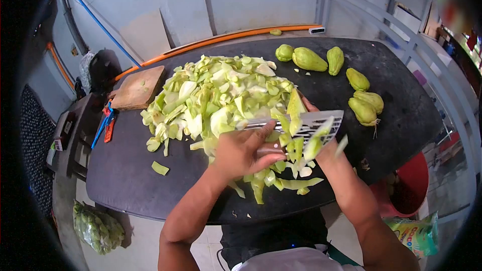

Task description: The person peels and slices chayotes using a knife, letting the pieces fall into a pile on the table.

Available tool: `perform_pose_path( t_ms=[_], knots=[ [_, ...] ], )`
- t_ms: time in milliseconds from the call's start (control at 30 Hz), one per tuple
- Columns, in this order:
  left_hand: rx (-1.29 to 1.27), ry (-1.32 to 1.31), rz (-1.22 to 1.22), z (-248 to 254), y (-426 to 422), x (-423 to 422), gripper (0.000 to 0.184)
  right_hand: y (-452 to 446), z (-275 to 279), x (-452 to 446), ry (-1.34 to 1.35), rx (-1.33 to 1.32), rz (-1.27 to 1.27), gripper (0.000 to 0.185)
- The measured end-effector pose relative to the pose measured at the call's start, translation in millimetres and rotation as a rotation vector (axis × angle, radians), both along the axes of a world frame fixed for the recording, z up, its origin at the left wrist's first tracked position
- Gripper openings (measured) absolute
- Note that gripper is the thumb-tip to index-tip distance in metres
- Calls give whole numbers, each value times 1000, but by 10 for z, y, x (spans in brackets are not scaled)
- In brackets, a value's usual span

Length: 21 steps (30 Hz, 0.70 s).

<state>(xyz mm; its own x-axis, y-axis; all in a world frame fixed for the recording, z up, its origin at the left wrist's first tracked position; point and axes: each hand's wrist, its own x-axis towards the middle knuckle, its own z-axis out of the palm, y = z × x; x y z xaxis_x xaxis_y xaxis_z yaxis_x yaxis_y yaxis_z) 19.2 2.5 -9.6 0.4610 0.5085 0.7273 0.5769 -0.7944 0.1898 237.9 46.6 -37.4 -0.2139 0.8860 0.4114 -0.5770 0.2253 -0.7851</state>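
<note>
My left hand (243,151) is closed round the brown handle of a wide metal blade (329,120), which reaches to the right. Behind the blade, my right hand (321,145) is mostly hidden and holds a green chayote (296,104), its fingertips showing beside it. Blurred slices are in the air by the blade. Below both hands lie more slices (258,188) on the dark table (175,190). A large heap of pale green cut pieces (216,95) rises just beyond my left hand.
Several whole chayotes (309,60) lie at the table's back right. A wooden board (138,88) and an orange-handled tool (109,130) are at the left edge. A red bucket (416,185) stands below right, near a grey railing (442,65). A filled plastic bag (98,228) is on the floor.
</note>
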Motion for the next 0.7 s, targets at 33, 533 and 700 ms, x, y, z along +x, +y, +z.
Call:
perform_pose_path(
  t_ms=[33, 533, 700],
  knots=[
    [-79, -17, 26, -4, 4, -5, 67, 27, -26, 12, 422, -358, 270, 46],
    [-453, -315, 343, 41, 294, -326, 46, 92, 327, 131, -209, -302, -252, 42],
    [-841, -401, 188, 278, 163, -107, 45, 268, 65, 103, -748, 71, -543, 44]
  ],
)
